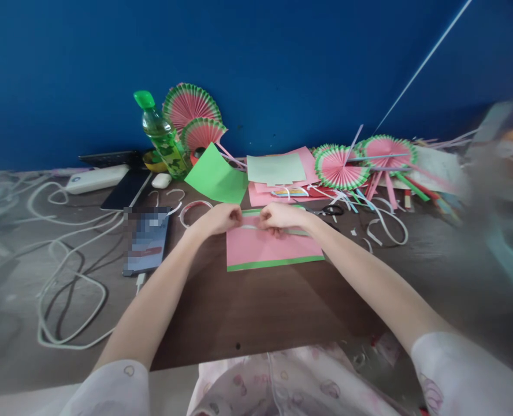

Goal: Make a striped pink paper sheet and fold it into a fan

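A pink paper sheet with green strips along its near and far edges (270, 249) lies flat on the dark wooden table (256, 312). My left hand (220, 218) pinches its far left edge, fingers closed. My right hand (281, 217) pinches the far edge just right of it, also closed. A thin white strip runs between the two hands along that edge.
A phone (145, 240) lies left of the sheet, with white cables (66, 271) beyond. A green bottle (163, 136), folded pink paper fans (342, 166), green paper (216, 176), pink sheets, scissors (331, 210) and several paper strips crowd the back by the blue wall.
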Available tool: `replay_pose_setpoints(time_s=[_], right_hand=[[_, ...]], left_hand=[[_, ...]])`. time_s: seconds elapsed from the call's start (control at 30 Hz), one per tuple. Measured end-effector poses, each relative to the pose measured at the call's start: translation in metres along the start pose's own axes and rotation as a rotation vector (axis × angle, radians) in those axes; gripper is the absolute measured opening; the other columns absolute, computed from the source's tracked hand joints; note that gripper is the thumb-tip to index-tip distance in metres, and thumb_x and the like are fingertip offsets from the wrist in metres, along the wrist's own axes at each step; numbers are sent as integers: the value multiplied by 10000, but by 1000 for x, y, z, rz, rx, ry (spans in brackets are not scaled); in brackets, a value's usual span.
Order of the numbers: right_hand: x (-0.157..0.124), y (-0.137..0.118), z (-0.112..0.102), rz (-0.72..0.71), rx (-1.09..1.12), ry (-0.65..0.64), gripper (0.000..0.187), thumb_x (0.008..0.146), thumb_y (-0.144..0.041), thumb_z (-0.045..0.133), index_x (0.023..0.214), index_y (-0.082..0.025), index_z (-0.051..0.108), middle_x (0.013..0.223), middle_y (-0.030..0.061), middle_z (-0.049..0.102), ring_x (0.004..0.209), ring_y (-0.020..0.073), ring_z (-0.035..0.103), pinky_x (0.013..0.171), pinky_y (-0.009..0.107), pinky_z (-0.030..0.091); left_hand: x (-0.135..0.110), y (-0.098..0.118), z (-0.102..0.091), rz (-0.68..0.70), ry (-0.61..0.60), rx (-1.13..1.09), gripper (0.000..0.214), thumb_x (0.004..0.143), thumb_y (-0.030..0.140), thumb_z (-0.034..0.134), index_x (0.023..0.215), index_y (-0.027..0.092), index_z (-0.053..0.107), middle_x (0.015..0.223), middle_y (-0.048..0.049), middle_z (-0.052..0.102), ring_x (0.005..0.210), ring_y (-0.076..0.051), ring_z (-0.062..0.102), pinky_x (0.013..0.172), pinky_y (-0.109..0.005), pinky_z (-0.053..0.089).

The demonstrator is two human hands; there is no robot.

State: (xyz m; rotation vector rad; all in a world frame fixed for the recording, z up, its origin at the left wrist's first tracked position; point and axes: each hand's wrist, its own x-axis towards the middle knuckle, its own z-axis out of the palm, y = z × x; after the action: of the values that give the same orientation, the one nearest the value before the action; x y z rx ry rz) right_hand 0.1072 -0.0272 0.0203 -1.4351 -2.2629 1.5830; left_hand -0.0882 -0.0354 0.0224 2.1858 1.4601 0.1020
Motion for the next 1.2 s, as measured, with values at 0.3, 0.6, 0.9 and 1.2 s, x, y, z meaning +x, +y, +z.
replay_pose_setpoints(time_s=[0.3,0.6,0.9,1.2], right_hand=[[5,1,2,21,-68,23,195,731,-209,607,595,-149,481,502,-1,574,365,58,490,379,167,431],[2,-7,-2,92,-521,175,343,673,-439,619,498,-174,488,455,-4,476,444,105,463,421,227,300],[-5,-7,-13,159,-550,114,368,648,-500,606,500,-189,477,441,-19,451,432,104,401,451,248,274],[-4,5,-11,-54,-519,175,373,656,-440,622,497,-186,399,465,-56,346,482,89,341,478,235,215]], left_hand=[[0,2,0,-12,4,3,125,655,130,504,738,161,592,760,-18,640,675,-135,553,584,-216,375],[0,2,0,-25,15,25,87,666,167,522,721,172,590,770,-16,643,682,-141,553,582,-227,373],[0,-6,3,11,8,-9,118,670,195,511,752,175,593,767,-20,647,655,-138,555,554,-222,377],[-11,-15,-24,59,8,-165,264,763,281,424,913,186,619,895,-14,674,832,-152,600,772,-248,434]])
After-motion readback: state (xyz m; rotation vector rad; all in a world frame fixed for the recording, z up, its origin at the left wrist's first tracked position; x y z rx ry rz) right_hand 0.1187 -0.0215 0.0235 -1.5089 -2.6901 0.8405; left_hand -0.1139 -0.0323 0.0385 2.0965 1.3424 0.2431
